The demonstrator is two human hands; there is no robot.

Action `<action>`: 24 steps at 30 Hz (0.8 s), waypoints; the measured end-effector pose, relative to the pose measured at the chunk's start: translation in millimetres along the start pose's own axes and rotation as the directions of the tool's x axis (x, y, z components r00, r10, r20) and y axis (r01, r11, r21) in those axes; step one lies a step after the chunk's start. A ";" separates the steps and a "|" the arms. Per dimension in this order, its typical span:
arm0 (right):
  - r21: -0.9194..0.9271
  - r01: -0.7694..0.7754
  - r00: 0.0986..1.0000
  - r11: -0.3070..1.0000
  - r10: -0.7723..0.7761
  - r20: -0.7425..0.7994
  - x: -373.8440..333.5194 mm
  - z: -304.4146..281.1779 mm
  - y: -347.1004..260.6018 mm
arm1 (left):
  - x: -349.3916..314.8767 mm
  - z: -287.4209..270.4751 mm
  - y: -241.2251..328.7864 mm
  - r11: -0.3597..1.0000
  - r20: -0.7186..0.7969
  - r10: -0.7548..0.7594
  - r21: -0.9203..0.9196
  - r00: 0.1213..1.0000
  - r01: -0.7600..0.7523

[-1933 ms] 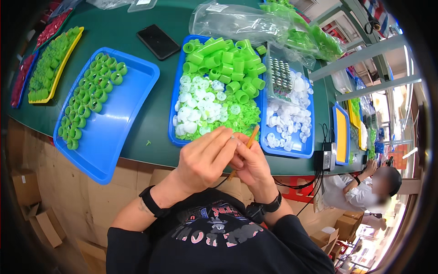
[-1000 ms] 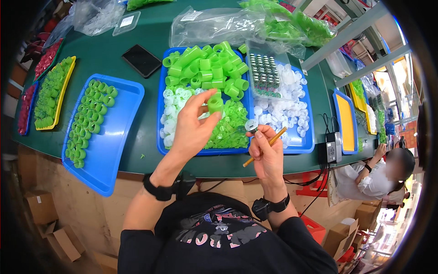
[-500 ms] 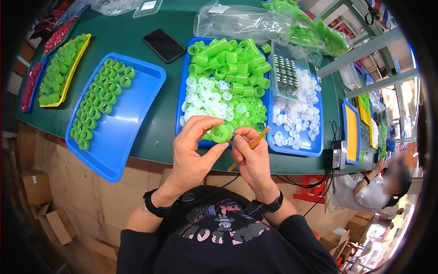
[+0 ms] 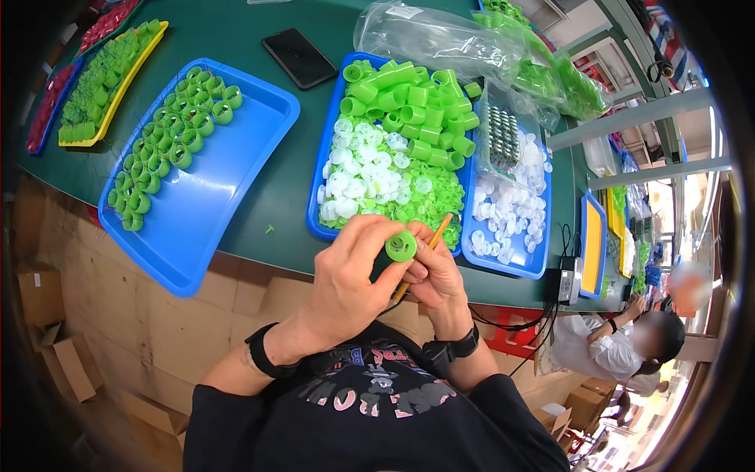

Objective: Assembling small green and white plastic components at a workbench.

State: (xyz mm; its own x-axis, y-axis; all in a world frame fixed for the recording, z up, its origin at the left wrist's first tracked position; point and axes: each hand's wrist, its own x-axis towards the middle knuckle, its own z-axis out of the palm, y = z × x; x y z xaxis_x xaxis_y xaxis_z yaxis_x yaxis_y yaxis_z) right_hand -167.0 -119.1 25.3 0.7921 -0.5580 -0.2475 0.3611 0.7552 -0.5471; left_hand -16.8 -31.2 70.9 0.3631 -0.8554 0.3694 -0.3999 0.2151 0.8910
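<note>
Between the thumb and fingers of my left hand (image 4: 346, 275) is a small green plastic cup (image 4: 401, 246), its round face turned up toward me. A thin yellow-brown stick (image 4: 443, 228) lies slantwise in my right hand (image 4: 440, 279), whose fingertips also meet the cup's right side. Just beyond both hands is a blue tray (image 4: 314, 189) of loose parts: bright green tube pieces (image 4: 417, 98), translucent white discs (image 4: 358, 169) and small green pieces (image 4: 432, 193). What sits inside the cup is too small to make out.
A blue tray (image 4: 228, 181) at the left holds rows of green cups with thin wires. Right of the parts tray, another blue tray (image 4: 519, 267) carries white discs and a clear box (image 4: 503, 138) of small components. A phone (image 4: 299, 57) lies behind. A co-worker (image 4: 605, 342) is at far right.
The green cup has turned in my fingers, and its slotted face has given way to a rounder, ringed one. My right fingers have closed in against it. The whole view has shifted slightly.
</note>
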 end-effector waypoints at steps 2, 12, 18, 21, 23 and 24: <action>0.041 -0.007 0.999 0.999 0.005 0.045 0.2 -3.6 2.6 | -0.6 -0.7 3.2 1.000 -0.007 -0.012 -0.027 1.000 0.011; 0.028 -0.018 0.999 0.999 0.016 0.046 2.8 -3.0 9.6 | -6.0 -4.0 -1.2 0.998 -0.048 0.051 0.033 0.998 -0.050; -0.001 -0.003 0.999 1.000 0.003 -0.050 2.1 2.7 10.4 | -6.2 -3.6 -1.8 0.998 -0.040 0.055 0.011 0.998 -0.054; 0.018 -0.012 0.996 1.000 0.014 -0.086 1.7 5.9 11.0 | -5.7 -5.0 -1.9 0.995 -0.025 0.075 0.064 0.997 -0.074; 0.024 -0.033 0.992 0.999 0.035 -0.121 1.0 11.0 10.0 | -7.0 -4.5 -5.1 0.993 -0.035 0.092 0.084 0.995 -0.089; 0.023 -0.034 0.992 0.999 0.037 -0.121 0.6 10.4 9.9 | -7.6 -4.5 -6.8 0.989 -0.041 0.109 0.105 0.993 -0.104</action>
State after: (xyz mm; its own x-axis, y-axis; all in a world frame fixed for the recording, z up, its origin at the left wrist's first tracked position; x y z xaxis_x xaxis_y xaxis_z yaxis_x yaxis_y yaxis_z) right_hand -157.9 -108.4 28.1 0.7394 -0.5673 -0.3625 0.3447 0.7815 -0.5200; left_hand -13.1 -24.0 63.2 0.3521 -0.8067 0.4746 -0.5212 0.2523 0.8153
